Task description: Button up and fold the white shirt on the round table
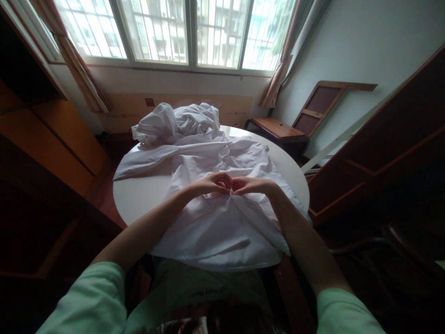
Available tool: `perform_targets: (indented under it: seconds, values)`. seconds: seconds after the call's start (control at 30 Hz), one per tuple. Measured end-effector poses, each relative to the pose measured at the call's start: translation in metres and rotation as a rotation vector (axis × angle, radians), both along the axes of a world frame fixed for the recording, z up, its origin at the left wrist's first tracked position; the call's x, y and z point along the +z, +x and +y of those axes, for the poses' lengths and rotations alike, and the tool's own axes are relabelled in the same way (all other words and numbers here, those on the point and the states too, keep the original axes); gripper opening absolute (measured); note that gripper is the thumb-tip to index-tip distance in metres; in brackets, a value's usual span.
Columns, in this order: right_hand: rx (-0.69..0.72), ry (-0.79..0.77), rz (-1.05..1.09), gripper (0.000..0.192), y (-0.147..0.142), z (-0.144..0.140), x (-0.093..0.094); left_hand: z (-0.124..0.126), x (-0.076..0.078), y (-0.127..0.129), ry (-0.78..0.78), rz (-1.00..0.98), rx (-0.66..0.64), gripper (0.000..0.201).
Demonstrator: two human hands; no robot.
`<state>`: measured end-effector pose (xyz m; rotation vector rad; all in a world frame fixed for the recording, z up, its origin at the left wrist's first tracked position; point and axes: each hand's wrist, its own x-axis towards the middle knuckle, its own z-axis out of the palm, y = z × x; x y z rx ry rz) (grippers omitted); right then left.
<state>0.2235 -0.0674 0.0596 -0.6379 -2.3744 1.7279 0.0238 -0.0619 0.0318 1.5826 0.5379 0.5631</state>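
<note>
A white shirt [208, 227] lies spread over a round white table [139, 199], its lower edge toward me and one sleeve [149, 160] stretched out to the left. My left hand [217, 182] and my right hand [245, 184] meet at the middle of the shirt front. Both have their fingers closed, pinching the cloth and lifting it into a small peak between them. Whether a button is in the fingertips is too small to make out.
A heap of crumpled white cloth [181, 121] sits at the table's far side. Beyond stands a barred window [156, 32] with curtains. A wooden chair [278, 127] is at the back right, and a dark wooden panel [382, 153] rises on the right.
</note>
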Motion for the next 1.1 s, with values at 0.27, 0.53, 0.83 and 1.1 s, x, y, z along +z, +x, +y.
perform_targets:
  seconds: [0.27, 0.53, 0.83, 1.1]
  values:
    - [-0.074, -0.094, 0.038, 0.039, 0.0, 0.004, -0.011, 0.0, 0.002, 0.0, 0.057, -0.004, -0.02, 0.029]
    - [-0.084, -0.093, 0.011, 0.028, 0.004, 0.007, -0.015, 0.002, 0.0, -0.001, 0.116, 0.011, -0.034, 0.027]
    - [-0.069, -0.088, 0.027, 0.036, 0.006, 0.009, -0.02, 0.0, 0.004, -0.002, 0.146, 0.02, -0.044, 0.028]
    - [-0.099, -0.098, 0.032, 0.034, 0.004, 0.011, -0.02, 0.0, 0.001, -0.001, 0.019, 0.018, -0.034, 0.033]
